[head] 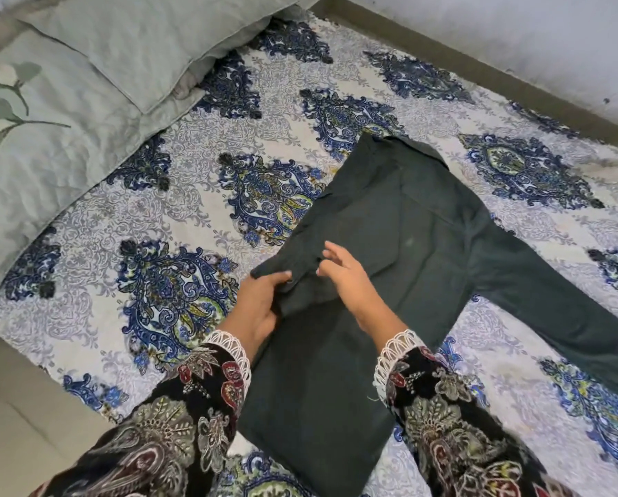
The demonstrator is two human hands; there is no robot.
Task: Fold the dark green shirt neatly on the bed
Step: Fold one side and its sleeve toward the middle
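Observation:
The dark green shirt [400, 224] lies flat on the patterned bed sheet [200, 209], collar end toward the far wall. One long sleeve [558, 303] stretches out to the right. The other sleeve is folded in over the body, and my left hand [261, 303] grips its cuff end at the shirt's left edge. My right hand [350, 278] rests on the same folded sleeve with fingers spread, pinching at the fabric beside the left hand. The lower part of the shirt runs down between my two forearms in floral sleeves.
Two pale green pillows [78, 87] are stacked at the upper left of the bed. A white wall [515, 37] runs along the far side. The bed's edge and floor [24, 407] show at the lower left.

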